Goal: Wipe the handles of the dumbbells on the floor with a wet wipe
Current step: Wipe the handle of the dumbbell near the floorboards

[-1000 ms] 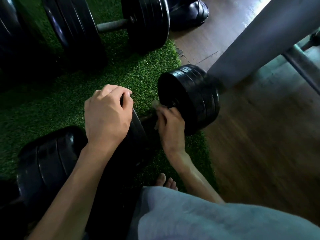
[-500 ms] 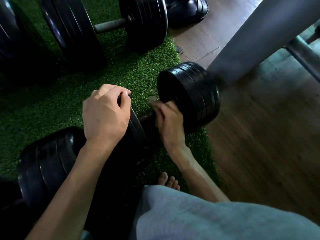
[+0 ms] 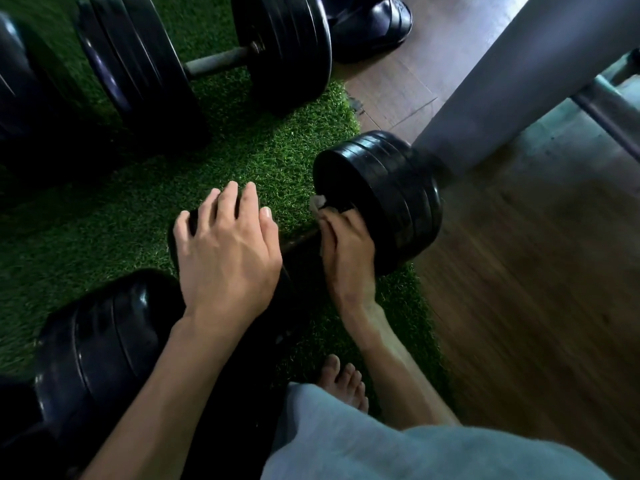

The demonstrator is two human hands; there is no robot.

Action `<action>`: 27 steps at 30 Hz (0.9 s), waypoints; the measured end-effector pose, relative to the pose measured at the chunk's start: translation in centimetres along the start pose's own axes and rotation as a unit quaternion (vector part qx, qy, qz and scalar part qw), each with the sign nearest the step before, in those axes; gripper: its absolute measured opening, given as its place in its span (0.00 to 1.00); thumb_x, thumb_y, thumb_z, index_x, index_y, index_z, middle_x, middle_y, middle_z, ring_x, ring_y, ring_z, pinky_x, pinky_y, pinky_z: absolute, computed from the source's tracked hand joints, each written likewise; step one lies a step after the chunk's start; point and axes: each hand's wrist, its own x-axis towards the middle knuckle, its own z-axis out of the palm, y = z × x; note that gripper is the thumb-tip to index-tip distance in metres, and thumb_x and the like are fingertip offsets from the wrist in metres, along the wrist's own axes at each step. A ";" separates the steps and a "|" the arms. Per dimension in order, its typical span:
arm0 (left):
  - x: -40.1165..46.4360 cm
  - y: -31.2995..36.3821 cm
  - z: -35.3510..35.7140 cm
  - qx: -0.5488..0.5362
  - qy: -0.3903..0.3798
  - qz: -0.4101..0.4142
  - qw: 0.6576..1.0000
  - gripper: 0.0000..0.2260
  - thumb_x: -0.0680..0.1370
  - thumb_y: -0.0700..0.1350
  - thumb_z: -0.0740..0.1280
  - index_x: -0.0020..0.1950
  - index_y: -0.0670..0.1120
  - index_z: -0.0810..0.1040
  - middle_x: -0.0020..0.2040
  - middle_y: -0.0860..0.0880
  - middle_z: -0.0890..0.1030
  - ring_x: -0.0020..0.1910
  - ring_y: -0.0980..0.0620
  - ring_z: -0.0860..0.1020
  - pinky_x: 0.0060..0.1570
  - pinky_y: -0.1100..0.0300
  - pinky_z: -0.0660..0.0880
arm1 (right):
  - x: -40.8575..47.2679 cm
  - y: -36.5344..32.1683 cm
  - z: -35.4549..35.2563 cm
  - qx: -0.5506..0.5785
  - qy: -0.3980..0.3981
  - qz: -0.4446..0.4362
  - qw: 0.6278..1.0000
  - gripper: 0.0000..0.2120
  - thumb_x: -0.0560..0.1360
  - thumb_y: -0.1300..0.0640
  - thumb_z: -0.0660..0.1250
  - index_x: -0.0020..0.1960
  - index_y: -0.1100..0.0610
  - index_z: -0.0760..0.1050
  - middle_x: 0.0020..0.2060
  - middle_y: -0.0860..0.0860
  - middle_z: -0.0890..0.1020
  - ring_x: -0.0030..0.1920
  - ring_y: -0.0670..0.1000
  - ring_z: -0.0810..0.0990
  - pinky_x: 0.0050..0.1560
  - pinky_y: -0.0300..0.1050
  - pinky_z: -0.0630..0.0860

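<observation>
Nearest me, along the bottom edge of the frame, I see a grey trouser knee [image 3: 398, 445] and bare toes [image 3: 344, 379] on the green turf mat [image 3: 104, 230]. Just above, my left hand [image 3: 225, 251] lies with its fingers spread loosely over the dark left plates of the near dumbbell [image 3: 381, 199], gripping nothing. To the right of it, my right hand [image 3: 346, 251] is curled round that dumbbell's handle [image 3: 299, 237], pressing a white wet wipe [image 3: 318, 204] against the bar where it meets the right-hand plates at frame centre-right. At the lower left sits another dark stack of plates [image 3: 97, 348]. Farther off, at the top centre, a second dumbbell [image 3: 207, 60] lies on the turf with its bare metal bar showing. Beyond it, at the upper right, a black shoe [image 3: 370, 26] stands on the wooden floor [image 3: 536, 289], beside a grey slanting post [image 3: 519, 71].
</observation>
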 end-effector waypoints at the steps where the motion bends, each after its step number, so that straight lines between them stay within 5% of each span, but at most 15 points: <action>1: 0.3 0.0 0.0 -0.002 0.001 0.000 1.000 0.26 0.82 0.54 0.47 0.76 0.46 0.68 0.76 0.46 0.69 0.76 0.45 0.65 0.73 0.40 0.58 | -0.3 -0.1 0.3 0.040 -0.011 -0.003 0.999 0.10 0.81 0.61 0.64 0.58 0.63 0.82 0.50 0.58 0.81 0.50 0.44 0.75 0.55 0.22 0.65; 7: 2.2 -0.7 -0.6 -0.019 -0.028 -0.007 0.999 0.21 0.84 0.51 0.51 0.75 0.48 0.69 0.75 0.48 0.70 0.75 0.46 0.67 0.72 0.41 0.59 | -0.9 -0.5 0.8 0.098 -0.156 -0.116 0.976 0.12 0.80 0.60 0.66 0.62 0.59 0.81 0.47 0.55 0.78 0.45 0.45 0.77 0.48 0.32 0.71; 11: 3.9 -1.0 -1.5 -0.036 -0.047 -0.015 0.998 0.19 0.84 0.51 0.50 0.70 0.48 0.73 0.71 0.49 0.74 0.69 0.44 0.71 0.69 0.43 0.62 | 1.4 0.3 0.6 0.083 -0.100 -0.035 0.991 0.08 0.82 0.51 0.63 0.54 0.49 0.80 0.41 0.47 0.75 0.37 0.41 0.74 0.43 0.40 0.73; 14: 5.6 -1.3 -2.4 -0.043 -0.091 -0.030 0.994 0.19 0.84 0.51 0.50 0.66 0.50 0.76 0.70 0.49 0.75 0.67 0.43 0.73 0.67 0.44 0.63 | 2.4 0.6 0.7 -0.014 -0.049 -0.012 0.999 0.11 0.83 0.61 0.62 0.63 0.56 0.78 0.51 0.53 0.76 0.43 0.51 0.79 0.45 0.51 0.79; 18: 8.7 -2.4 -3.6 -0.079 -0.142 -0.065 0.984 0.17 0.83 0.49 0.50 0.40 0.51 0.73 0.46 0.49 0.77 0.48 0.42 0.74 0.66 0.40 0.68 | 2.9 -0.8 1.5 -0.029 -0.076 -0.043 0.996 0.15 0.84 0.57 0.60 0.69 0.55 0.74 0.57 0.53 0.75 0.45 0.54 0.83 0.45 0.52 0.83; 20: 8.6 -2.4 -3.3 -0.057 -0.083 -0.060 0.993 0.18 0.84 0.51 0.50 0.45 0.47 0.75 0.48 0.47 0.79 0.47 0.42 0.73 0.64 0.40 0.69 | 2.5 -1.2 1.9 0.030 -0.118 -0.097 0.988 0.17 0.84 0.58 0.60 0.72 0.52 0.72 0.59 0.53 0.74 0.48 0.54 0.82 0.50 0.51 0.83; 22: 6.7 -1.7 -2.0 -0.014 -0.008 -0.045 0.999 0.20 0.85 0.54 0.51 0.60 0.44 0.77 0.62 0.42 0.79 0.60 0.40 0.76 0.69 0.39 0.65 | 2.1 -1.4 2.2 0.054 -0.159 -0.135 0.977 0.20 0.83 0.61 0.61 0.74 0.51 0.70 0.59 0.52 0.73 0.49 0.55 0.81 0.51 0.54 0.82; 24: 4.0 -1.1 -0.8 0.009 0.025 -0.026 0.999 0.25 0.84 0.56 0.50 0.75 0.42 0.68 0.74 0.42 0.71 0.74 0.43 0.67 0.74 0.39 0.57 | 2.1 -1.4 2.3 0.040 -0.172 -0.136 0.975 0.21 0.82 0.62 0.62 0.74 0.50 0.68 0.57 0.51 0.73 0.48 0.58 0.81 0.48 0.56 0.81; 27: 3.9 -1.1 -0.3 -0.001 0.039 -0.015 0.999 0.27 0.83 0.56 0.47 0.78 0.43 0.64 0.76 0.43 0.68 0.77 0.44 0.64 0.75 0.39 0.57 | 2.6 -0.7 2.6 0.003 -0.117 -0.112 0.987 0.24 0.82 0.64 0.60 0.75 0.49 0.67 0.53 0.52 0.74 0.42 0.57 0.80 0.41 0.53 0.80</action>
